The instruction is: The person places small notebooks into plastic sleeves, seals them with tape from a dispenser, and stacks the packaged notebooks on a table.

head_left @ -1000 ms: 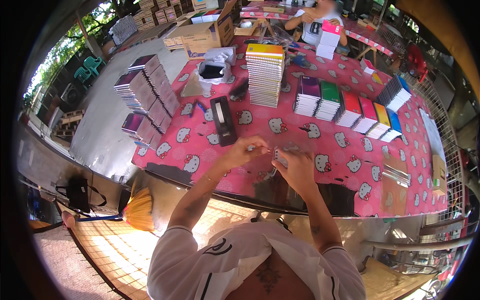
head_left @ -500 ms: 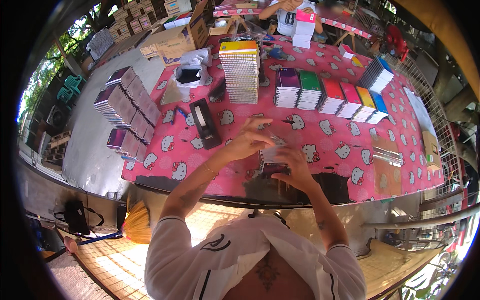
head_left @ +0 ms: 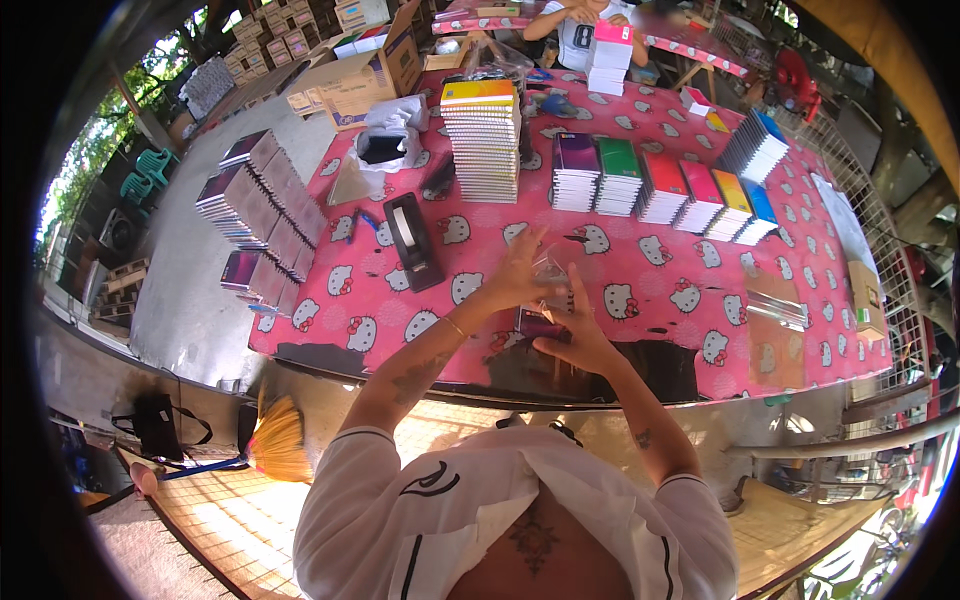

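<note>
Close in front of me, a small notebook with a dark purple cover (head_left: 537,322) lies at the table's near side, partly hidden by my hands. Loose clear plastic wrap (head_left: 548,268) stands up above it. My left hand (head_left: 515,275) is at the far left side of the wrap, fingers bent around it in a grip. On the right, my right hand (head_left: 580,335) touches the wrap's near side, with its thumb and fingers spread apart. A black tape dispenser (head_left: 412,243) sits left of my left hand.
Beyond stand a tall yellow-topped notebook stack (head_left: 480,145) and a row of coloured notebook stacks (head_left: 664,190). Wrapped notebook bundles (head_left: 262,215) are piled at the left edge. A cardboard sheet (head_left: 776,340) lies right. Another person (head_left: 575,40) works across the table.
My left hand has moved slightly down and closer to the plastic wrap. The fingers of my right hand have risen along the wrap. The whole view has shifted a little.
</note>
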Tool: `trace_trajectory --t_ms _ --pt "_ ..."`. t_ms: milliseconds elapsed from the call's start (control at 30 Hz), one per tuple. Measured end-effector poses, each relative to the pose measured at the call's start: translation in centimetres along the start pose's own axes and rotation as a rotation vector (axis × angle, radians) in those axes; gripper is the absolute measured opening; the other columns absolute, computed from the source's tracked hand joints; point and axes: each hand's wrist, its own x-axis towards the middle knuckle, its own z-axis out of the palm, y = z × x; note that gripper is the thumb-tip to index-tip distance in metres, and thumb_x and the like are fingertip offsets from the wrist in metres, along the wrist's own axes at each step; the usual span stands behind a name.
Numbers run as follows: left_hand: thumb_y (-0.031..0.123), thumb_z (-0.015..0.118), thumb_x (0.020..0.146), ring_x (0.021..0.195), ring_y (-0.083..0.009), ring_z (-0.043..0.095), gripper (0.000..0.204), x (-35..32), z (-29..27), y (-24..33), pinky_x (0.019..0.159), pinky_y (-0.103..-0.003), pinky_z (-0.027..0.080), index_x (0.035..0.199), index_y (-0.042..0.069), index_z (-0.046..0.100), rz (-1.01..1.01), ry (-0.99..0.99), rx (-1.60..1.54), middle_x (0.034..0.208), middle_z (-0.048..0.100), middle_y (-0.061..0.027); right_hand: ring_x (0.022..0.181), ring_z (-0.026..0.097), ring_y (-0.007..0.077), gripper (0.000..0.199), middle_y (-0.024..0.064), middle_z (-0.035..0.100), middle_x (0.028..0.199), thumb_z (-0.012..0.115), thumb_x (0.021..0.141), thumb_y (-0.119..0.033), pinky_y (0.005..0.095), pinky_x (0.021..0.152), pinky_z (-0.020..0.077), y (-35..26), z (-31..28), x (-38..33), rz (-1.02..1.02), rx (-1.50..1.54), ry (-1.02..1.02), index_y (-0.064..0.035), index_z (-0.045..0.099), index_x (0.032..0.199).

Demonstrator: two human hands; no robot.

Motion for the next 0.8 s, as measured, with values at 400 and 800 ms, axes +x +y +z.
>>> trace_trajectory --t_ms 400,800 --pt "0.021 0.069 0.094 0.116 -0.0152 0.059 0.048 -1.3 -1.5 -4.0 0.097 -0.033 0.048 0.137 0.004 0.056 -0.290 -0.442 -0.767 0.130 0.063 -0.0084 0.120 0.056 0.0212 0.060 0.0133 0.052 0.141 0.078 0.086 -0.017 0.0348 0.091 0.0482 2.9 -0.7 5.0 0.169 0.691 0.041 -0.0076 0.053 0.139" --pt "0.020 0.073 0.085 0.099 -0.0283 0.068 0.022 -3.8 -3.7 1.4 0.078 -0.045 0.053 0.104 0.010 0.074 0.173 -0.173 0.051 0.107 0.070 -0.0117 0.124 0.059 0.0301 0.054 0.0162 0.066 0.125 0.080 0.080 -0.013 0.0406 0.085 0.0543 0.6 -0.2 1.3 0.055 0.167 0.122 -0.0050 0.060 0.130"
